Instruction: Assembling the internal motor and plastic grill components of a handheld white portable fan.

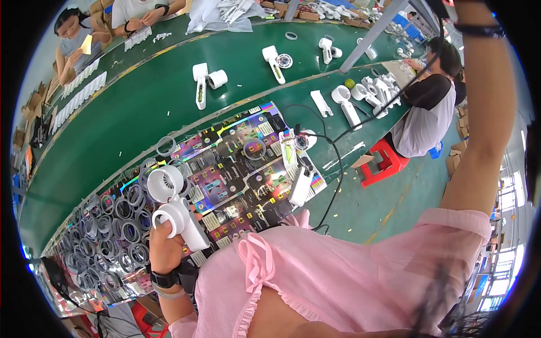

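My left hand (164, 248) is closed around a white handheld fan body (194, 234) with a ring-shaped head. A round white fan head with a vaned inside (165, 183) sits right against it; whether the two are joined is hard to see. My right arm is raised at the upper right, and only part of my right hand (472, 12) shows at the rim, beside a dark tool and black cable; its fingers are cut off from view. On the bench, an opened white fan handle with a yellow-green part inside (289, 155) lies near a white shell (300, 187).
Many grey rings (104, 225) are heaped at the left on dark printed packaging sheets (225, 180). A black cable (337, 169) hangs over the bench. White fan units (201, 84) lie along the green conveyor (141, 118). A co-worker (425, 112) sits at the right near a red stool (383, 163).
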`<state>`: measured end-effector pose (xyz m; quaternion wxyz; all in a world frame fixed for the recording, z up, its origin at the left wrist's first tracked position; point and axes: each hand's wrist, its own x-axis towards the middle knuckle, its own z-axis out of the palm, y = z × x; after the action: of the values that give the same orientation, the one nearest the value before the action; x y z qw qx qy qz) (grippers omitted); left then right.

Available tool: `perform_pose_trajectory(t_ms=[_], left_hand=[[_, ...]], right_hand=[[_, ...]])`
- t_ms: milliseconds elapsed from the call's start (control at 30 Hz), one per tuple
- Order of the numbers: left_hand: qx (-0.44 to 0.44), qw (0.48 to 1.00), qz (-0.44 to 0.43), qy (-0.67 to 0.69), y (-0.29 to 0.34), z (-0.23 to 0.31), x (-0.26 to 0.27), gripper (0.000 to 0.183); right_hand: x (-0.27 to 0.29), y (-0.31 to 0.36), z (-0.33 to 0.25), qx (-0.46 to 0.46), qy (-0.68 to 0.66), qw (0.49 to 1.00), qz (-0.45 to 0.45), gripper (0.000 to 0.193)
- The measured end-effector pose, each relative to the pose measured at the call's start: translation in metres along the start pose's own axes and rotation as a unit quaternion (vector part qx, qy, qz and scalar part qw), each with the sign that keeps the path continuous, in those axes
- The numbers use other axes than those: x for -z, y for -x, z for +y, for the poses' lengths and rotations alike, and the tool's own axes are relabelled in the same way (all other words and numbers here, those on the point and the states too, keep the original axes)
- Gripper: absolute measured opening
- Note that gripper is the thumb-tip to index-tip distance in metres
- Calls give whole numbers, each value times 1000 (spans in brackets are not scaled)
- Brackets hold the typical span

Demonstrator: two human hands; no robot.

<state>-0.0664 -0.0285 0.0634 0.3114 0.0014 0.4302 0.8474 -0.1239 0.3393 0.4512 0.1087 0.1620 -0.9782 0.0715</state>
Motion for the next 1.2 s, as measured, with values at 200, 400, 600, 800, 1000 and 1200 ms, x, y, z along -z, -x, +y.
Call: perform_pose_trajectory(t_ms=[200,400,600,800,1000,1200], left_hand=[[5,999,33,2,15,-6,3,56],[8,1000,-23,-16,0,-8,16,59],[34,999,0,6,-3,-8,21,62],[45,999,14,11,-13,-7,11,60],[50,998,32,12,-19,-8,5,59],[41,998,44,-6,-14,-9,-1,59]], right_hand=[[-98,75,61,18,-60,991,-117,35],[-222,204,127,-202,37,966,-157,39],[-336,270,189,-438,-99,886,-112,32],[-364,268,192,-425,18,905,-28,28],[-334,265,158,-334,-179,917,127,49],[-320,237,102,-237,48,935,258,56]])
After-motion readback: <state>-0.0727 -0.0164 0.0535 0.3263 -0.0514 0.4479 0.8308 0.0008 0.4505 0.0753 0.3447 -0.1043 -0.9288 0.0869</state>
